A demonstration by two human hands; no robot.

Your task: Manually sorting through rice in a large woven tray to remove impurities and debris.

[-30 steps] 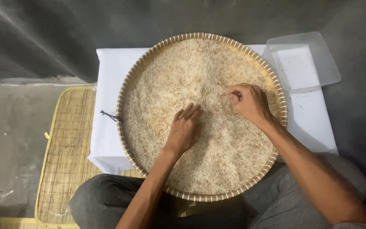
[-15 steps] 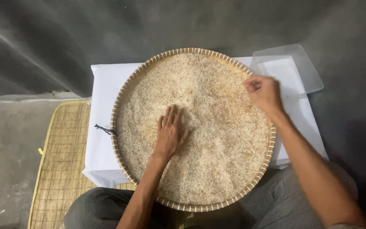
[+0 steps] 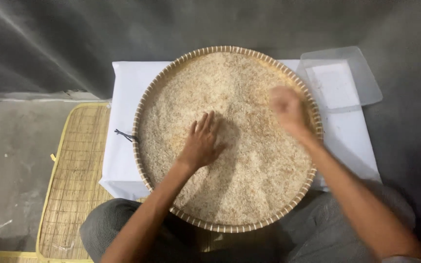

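On the white-draped desk point(image 3: 123, 122) sits a big round winnowing tray point(image 3: 152, 102), woven of pale cane with a ribbed rim, filled almost edge to edge with fine beige rice grains point(image 3: 249, 180) that look dry and loose. The left hand point(image 3: 201, 142) lies palm down on the grain near the tray's middle, fingers spread and slightly sunk in. The right hand point(image 3: 286, 109) hovers over the tray's far right rim, blurred, so whether it pinches any grain I cannot tell; it looks loosely curled. Just beyond the tray's right rim a clear, rounded rectangular plastic lid point(image 3: 342, 78) rests half on the cloth. Left of the tray, a flat bamboo mat point(image 3: 71, 185) with a yellow border lies on the grey concrete floor point(image 3: 15, 156). Half a second ago the right hand was further out, at the tray's rim near the lid; it has now drawn back over the grain, while the left hand has barely shifted. Grey trousers point(image 3: 113, 224) show below the tray, partly covered by it, and the near rim hides the desk's front edge
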